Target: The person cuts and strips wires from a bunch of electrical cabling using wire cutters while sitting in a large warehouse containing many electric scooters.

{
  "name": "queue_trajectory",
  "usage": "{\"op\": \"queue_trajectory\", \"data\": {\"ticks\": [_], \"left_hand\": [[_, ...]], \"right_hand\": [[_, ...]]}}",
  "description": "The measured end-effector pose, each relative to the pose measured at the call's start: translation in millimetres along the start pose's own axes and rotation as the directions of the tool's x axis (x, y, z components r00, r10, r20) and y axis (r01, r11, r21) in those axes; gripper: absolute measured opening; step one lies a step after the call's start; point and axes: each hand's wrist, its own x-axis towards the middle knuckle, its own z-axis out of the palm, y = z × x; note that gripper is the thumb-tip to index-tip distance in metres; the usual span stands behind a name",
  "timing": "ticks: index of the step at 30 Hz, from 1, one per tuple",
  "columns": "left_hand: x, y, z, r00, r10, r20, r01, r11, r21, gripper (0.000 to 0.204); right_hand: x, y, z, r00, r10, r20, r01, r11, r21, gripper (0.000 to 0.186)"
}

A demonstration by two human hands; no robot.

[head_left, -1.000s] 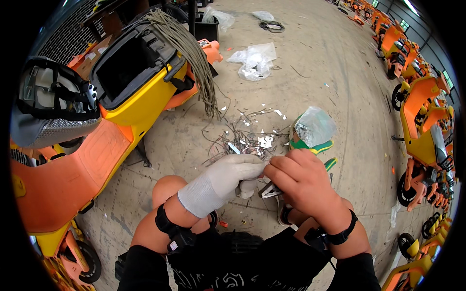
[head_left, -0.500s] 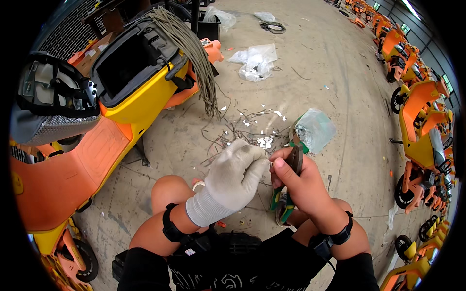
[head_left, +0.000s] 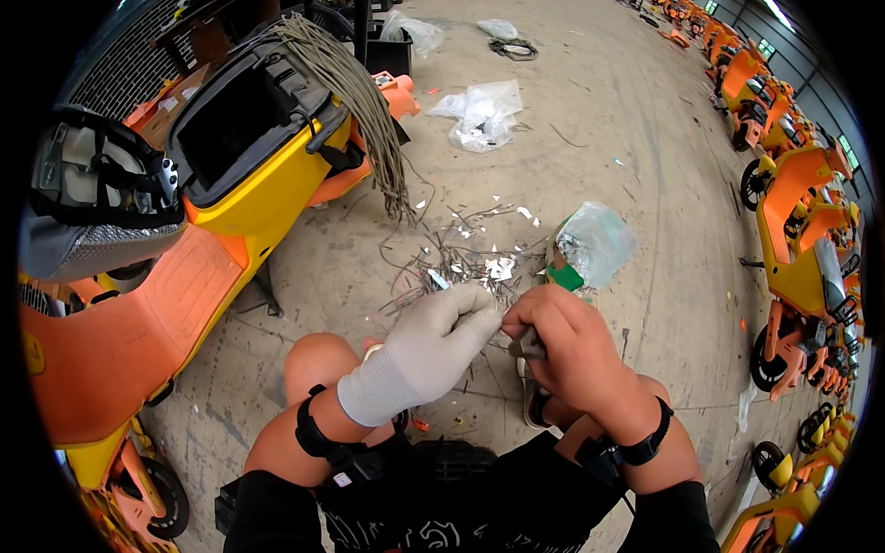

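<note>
My left hand (head_left: 429, 336), in a pale grey knit glove, is closed in a pinch at centre, thumb against fingertips. Whatever it pinches is too small to make out. Right beside it, almost touching, my bare right hand (head_left: 573, 346) is curled palm down round the pliers (head_left: 528, 347). Only a bit of their dark metal shows below the fingers; the handles are hidden. Beyond both hands, cut strands of dark wire or cable (head_left: 406, 281) lie scattered on the floor with white scraps (head_left: 500, 268).
A clear plastic bag (head_left: 601, 244) with a green-edged container stands just beyond my right hand. At left is an orange and yellow scooter (head_left: 277, 189) with a cable bundle (head_left: 355, 111) draped over it. Another plastic bag (head_left: 484, 115) lies farther off. Rows of scooters (head_left: 784, 249) line the right.
My right hand has turned over, palm downward, swinging the pliers so their head and green handles no longer show. My left hand has shifted slightly left and down, still pinching.
</note>
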Motion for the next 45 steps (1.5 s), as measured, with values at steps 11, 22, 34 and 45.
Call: {"op": "queue_trajectory", "data": {"ticks": [11, 22, 34, 45], "left_hand": [[-1, 6, 0, 0.993, -0.076, -0.088, 0.062, 0.985, -0.158, 0.02], [-1, -3, 7, 0.903, 0.367, -0.222, -0.264, 0.883, 0.387, 0.013], [5, -5, 8, 0.997, -0.004, -0.083, 0.008, 0.999, 0.042, 0.02], [3, -1, 9, 0.973, 0.045, -0.225, -0.037, 0.999, 0.04, 0.017]], "right_hand": [[4, -2, 12, 0.931, 0.331, -0.151, -0.294, 0.929, 0.223, 0.015], [4, -14, 13, 0.816, 0.569, 0.104, -0.524, 0.652, 0.548, 0.019], [-4, -1, 12, 0.995, 0.081, -0.057, -0.082, 0.997, -0.017, 0.042], [2, 0, 14, 0.885, 0.462, -0.055, -0.395, 0.809, 0.436, 0.017]]}}
